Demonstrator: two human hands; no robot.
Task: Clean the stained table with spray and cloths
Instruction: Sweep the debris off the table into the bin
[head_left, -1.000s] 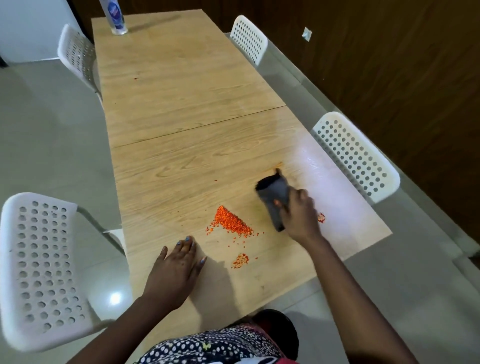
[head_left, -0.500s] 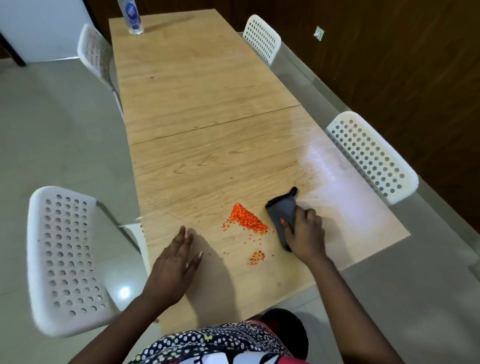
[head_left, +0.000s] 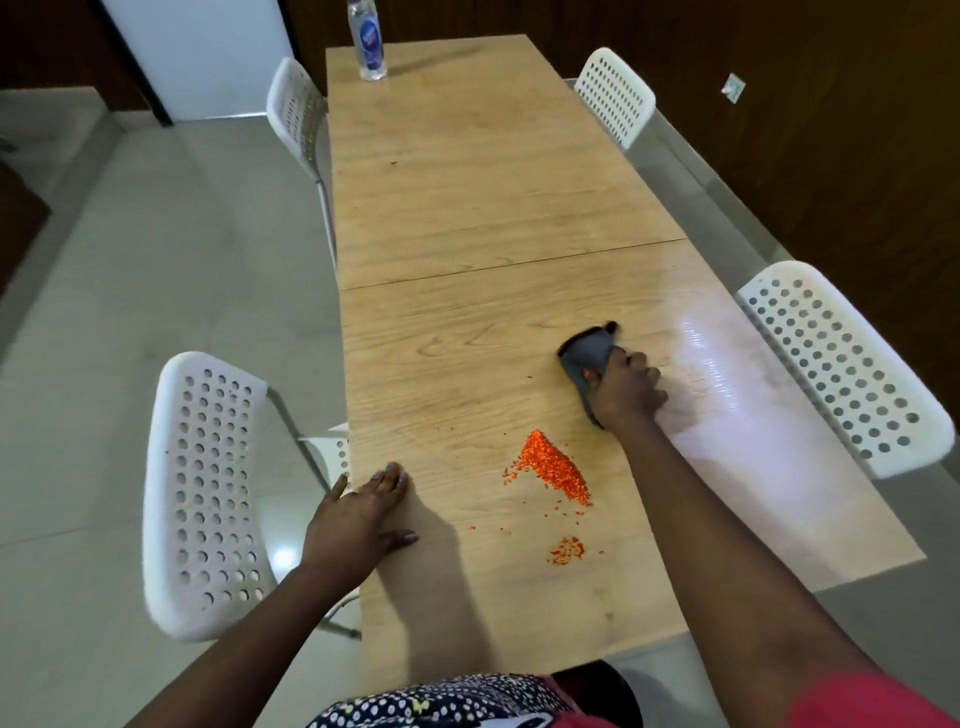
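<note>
Head view shows us the long light-wood table (head_left: 467, 218), made of two panels that meet at a thin seam across its middle. On the near panel we see a crumpled dark grey cloth (head_left: 584, 358) lying against the wood, right of the centre line. Our right hand (head_left: 626, 389) grips this cloth, fingers curled over its near end and thumb pinching the fabric, while the far end of the cloth sticks out beyond the knuckles. Just nearer to us than the cloth lies a wedge-shaped heap of bright orange crumbs (head_left: 553, 467), apart from the cloth, with loose grains scattered round it. A smaller patch of the same orange crumbs (head_left: 567, 550) lies closer to the near edge. Our left hand (head_left: 358, 519) rests flat on the table at its left edge, fingers straight and together, holding nothing. To the right of the cloth the wood carries a pale glossy sheen. At the far end of the table stands a clear plastic bottle with a blue label (head_left: 368, 41), upright. Four white perforated plastic chairs surround the table: near left (head_left: 202, 493), far left (head_left: 293, 109), far right (head_left: 615, 96) and near right (head_left: 841, 364).
</note>
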